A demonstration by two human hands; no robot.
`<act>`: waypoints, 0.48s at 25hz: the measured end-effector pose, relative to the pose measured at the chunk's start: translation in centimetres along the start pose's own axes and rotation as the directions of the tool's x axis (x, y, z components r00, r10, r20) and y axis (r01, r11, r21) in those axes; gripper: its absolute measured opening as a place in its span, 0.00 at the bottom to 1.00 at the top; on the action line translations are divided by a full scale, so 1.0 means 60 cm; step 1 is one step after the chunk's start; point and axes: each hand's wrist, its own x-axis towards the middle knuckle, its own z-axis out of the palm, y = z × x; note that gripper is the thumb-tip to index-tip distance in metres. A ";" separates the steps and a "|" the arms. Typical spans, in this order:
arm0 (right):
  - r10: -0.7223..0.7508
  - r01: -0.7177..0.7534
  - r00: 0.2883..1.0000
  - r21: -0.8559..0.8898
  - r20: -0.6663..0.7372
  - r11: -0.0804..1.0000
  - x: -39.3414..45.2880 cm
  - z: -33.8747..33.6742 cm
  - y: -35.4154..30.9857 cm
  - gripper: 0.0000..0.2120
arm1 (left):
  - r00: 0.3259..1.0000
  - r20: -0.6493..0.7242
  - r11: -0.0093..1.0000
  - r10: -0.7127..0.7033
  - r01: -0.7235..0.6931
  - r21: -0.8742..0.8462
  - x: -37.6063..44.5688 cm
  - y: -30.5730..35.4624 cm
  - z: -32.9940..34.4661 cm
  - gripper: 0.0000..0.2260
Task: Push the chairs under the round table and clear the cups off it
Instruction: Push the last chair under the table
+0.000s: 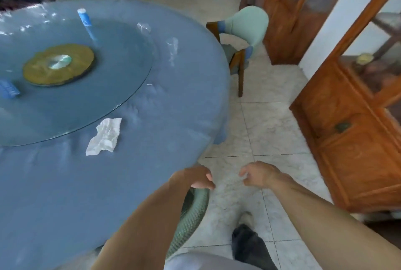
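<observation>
- Bare fingers [208, 177] of the left hand [196, 177] are seen loosely curled, with nothing held; the hand is poised just above the top rail of the green woven chair [191, 215] at 6 o'clock of the round table [65, 183], and contact with the rail cannot be confirmed.
- The right hand [258, 174] is likewise loosely curled and empty, held over the tiled floor [249, 131], apart from the chair.
- The woven chair appears tucked mostly under the table edge; a push given one-handed from its right end is judged likely to swing it askew rather than drive it straight in.
- The blue cloth hangs over that edge, so it could be snagged by the chair back and dragged, and the things on top could be shifted.
- Two clear cups [144, 27] [173, 45] are found at about 2 o'clock on the table, blurred and hard to see against the cloth; being light, they could be toppled by any tug.
- A crumpled white paper [105, 137] lies near 5 o'clock, beside the glass turntable [76, 100].
- The pale green chair [245, 37] at 3 o'clock stands pulled out and angled, not yet pushed in; its legs could catch on the hanging cloth.
</observation>
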 end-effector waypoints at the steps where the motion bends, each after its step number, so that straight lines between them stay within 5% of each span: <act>1: 0.023 -0.023 1.000 0.032 -0.010 0.999 0.006 -0.006 0.030 0.18 | 1.000 0.005 1.000 0.022 -0.022 0.013 0.019 0.022 -0.018 0.25; 12: 0.102 -0.082 0.991 0.209 -0.086 0.975 0.088 -0.184 0.390 0.16 | 0.999 -0.008 0.997 0.036 -0.035 0.073 0.261 0.305 -0.228 0.22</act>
